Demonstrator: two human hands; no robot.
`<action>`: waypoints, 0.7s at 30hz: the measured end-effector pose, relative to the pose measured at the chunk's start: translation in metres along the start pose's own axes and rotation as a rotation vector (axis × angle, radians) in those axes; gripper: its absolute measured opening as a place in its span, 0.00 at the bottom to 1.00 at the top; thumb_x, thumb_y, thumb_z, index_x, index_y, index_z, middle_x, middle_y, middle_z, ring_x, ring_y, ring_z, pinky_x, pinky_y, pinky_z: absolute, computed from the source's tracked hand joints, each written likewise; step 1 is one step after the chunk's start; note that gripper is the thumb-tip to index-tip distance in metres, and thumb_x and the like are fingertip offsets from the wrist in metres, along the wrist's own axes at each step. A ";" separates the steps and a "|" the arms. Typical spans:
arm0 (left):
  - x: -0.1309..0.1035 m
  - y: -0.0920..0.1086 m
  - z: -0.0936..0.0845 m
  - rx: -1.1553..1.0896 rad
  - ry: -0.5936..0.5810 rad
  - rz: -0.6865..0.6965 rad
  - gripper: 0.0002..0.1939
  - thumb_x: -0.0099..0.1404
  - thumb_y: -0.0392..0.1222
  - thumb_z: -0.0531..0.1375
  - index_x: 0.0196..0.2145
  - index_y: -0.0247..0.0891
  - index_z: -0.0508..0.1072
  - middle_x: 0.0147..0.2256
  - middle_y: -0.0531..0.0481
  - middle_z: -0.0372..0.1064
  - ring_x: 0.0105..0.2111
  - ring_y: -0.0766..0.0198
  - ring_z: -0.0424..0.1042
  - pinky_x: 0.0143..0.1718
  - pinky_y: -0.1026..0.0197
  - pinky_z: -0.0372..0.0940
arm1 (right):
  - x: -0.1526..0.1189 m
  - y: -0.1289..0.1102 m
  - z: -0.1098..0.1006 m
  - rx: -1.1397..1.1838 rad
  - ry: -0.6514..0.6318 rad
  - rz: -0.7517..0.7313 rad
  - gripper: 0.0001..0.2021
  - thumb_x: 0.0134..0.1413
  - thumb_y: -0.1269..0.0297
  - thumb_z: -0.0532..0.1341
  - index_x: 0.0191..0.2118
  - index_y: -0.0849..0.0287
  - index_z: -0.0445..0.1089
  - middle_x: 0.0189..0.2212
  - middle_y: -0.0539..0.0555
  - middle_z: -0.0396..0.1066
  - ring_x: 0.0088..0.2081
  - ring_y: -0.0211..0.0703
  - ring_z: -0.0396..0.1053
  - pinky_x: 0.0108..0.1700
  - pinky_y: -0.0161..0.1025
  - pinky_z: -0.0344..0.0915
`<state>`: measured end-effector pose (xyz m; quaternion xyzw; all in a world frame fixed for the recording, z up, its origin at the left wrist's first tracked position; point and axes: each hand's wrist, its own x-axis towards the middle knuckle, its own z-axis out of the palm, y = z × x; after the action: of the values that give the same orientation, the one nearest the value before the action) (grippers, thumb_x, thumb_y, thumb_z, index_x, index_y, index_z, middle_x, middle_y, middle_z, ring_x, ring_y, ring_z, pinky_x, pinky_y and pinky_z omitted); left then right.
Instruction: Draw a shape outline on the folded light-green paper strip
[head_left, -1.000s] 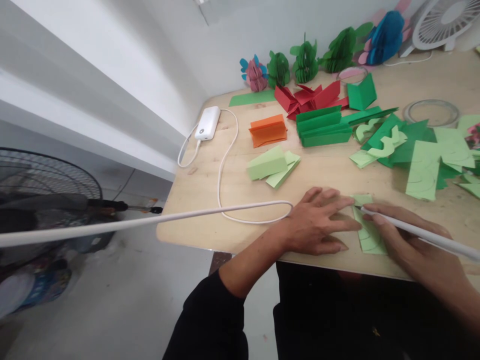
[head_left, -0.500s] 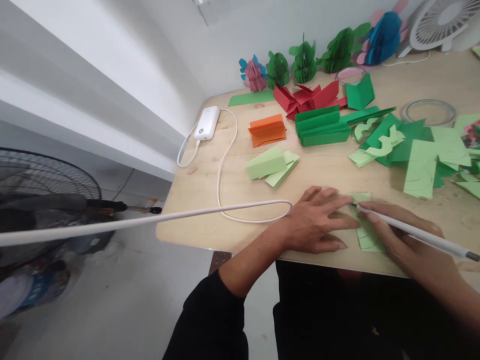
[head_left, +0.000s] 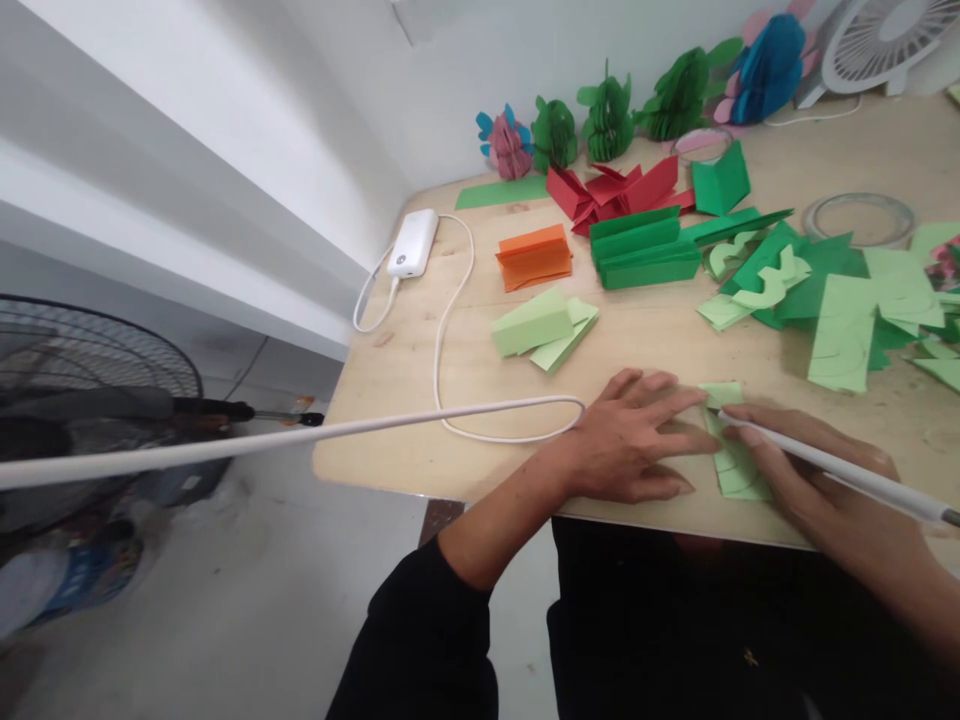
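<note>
My left hand (head_left: 637, 440) lies flat on the wooden table, fingers spread, with its fingertips on the left edge of a light green paper strip (head_left: 739, 470). Faint curved lines show on that strip. Between the thumb and fingers of my right hand (head_left: 817, 470) is a white pen (head_left: 847, 467), slanting down to the left. Its tip meets the upper part of the strip, close to my left index finger. My right hand covers part of the strip's right side.
Folded papers in light green (head_left: 532, 322), orange (head_left: 534, 258), green (head_left: 645, 250) and red (head_left: 619, 190) lie beyond my hands. Green scraps (head_left: 840, 310) and a tape roll (head_left: 859, 218) are at right. A white cable (head_left: 450, 412) loops beside my left wrist from a power bank (head_left: 414, 243).
The pen and my right hand have shifted slightly right and down along the strip. My left hand stays in place.
</note>
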<state>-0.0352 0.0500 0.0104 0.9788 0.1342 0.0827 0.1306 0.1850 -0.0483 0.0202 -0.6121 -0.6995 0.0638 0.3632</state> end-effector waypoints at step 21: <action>0.000 -0.001 0.001 -0.008 0.025 0.007 0.25 0.72 0.59 0.60 0.62 0.51 0.75 0.70 0.43 0.61 0.69 0.41 0.57 0.69 0.37 0.52 | -0.007 -0.003 -0.009 -0.031 -0.006 0.015 0.10 0.65 0.58 0.61 0.44 0.52 0.79 0.42 0.53 0.84 0.42 0.45 0.82 0.44 0.38 0.77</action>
<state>-0.0352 0.0501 0.0088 0.9777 0.1320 0.0959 0.1323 0.1877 -0.0590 0.0255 -0.6228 -0.6968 0.0576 0.3511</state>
